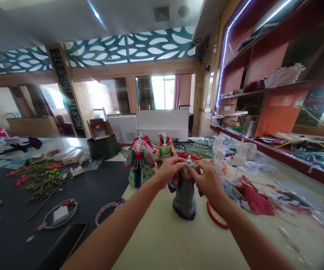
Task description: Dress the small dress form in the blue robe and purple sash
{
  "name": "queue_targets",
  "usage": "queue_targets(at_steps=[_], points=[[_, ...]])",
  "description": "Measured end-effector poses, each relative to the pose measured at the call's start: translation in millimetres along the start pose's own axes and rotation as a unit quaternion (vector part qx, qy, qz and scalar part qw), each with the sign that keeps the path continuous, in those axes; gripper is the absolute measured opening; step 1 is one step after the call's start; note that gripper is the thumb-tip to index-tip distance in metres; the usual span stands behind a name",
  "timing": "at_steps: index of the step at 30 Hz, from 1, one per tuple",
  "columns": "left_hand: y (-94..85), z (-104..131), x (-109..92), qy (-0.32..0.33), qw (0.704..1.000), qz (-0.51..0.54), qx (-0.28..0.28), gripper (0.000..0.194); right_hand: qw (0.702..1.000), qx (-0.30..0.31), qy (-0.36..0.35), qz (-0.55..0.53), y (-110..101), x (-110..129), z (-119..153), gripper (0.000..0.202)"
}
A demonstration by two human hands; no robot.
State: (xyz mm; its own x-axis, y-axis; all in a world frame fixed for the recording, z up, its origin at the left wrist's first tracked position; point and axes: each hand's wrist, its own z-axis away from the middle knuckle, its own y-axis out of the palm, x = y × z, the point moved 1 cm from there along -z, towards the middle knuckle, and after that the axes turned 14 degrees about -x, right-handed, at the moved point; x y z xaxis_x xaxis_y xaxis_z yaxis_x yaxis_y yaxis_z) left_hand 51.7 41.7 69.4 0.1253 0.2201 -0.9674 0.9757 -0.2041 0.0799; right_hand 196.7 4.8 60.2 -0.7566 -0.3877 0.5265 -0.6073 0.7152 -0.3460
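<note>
A small dress form in a grey-blue robe with dark purple hems (184, 197) stands upright on the pale table (150, 240). At its left shoulder side, my left hand (169, 171) is closed, fingertips pinching the collar cloth just below the white neck knob (189, 161). My right hand (209, 177) is closed on the collar from the other side, thumb and fingers pressed together. Parts of the robe's sleeves are hidden behind both hands. Behind stand a form in a green floral robe (141, 167) and one in an orange and green robe (164, 149).
White bare forms (219, 152) and fabric scraps (256, 197) lie to the right, near a red ring (215, 217). On the left are a dark mat (108, 176), a coiled cable (73, 217), a phone (63, 245), a tape roll (98, 215) and a green round container (102, 147).
</note>
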Motion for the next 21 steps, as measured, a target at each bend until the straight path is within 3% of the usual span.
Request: queue_targets(at_steps=[15, 21], points=[[-2.3, -0.5, 2.7, 0.007, 1.000, -0.011, 0.010, 0.037, 1.000, -0.009, -0.015, -0.012, 0.0, -0.3, 1.2, 0.023], [-0.8, -2.1, 2.0, -0.026, 0.999, 0.023, -0.005, 0.040, 1.000, -0.005, -0.011, -0.011, -1.1, 0.3, 1.3, 0.023]])
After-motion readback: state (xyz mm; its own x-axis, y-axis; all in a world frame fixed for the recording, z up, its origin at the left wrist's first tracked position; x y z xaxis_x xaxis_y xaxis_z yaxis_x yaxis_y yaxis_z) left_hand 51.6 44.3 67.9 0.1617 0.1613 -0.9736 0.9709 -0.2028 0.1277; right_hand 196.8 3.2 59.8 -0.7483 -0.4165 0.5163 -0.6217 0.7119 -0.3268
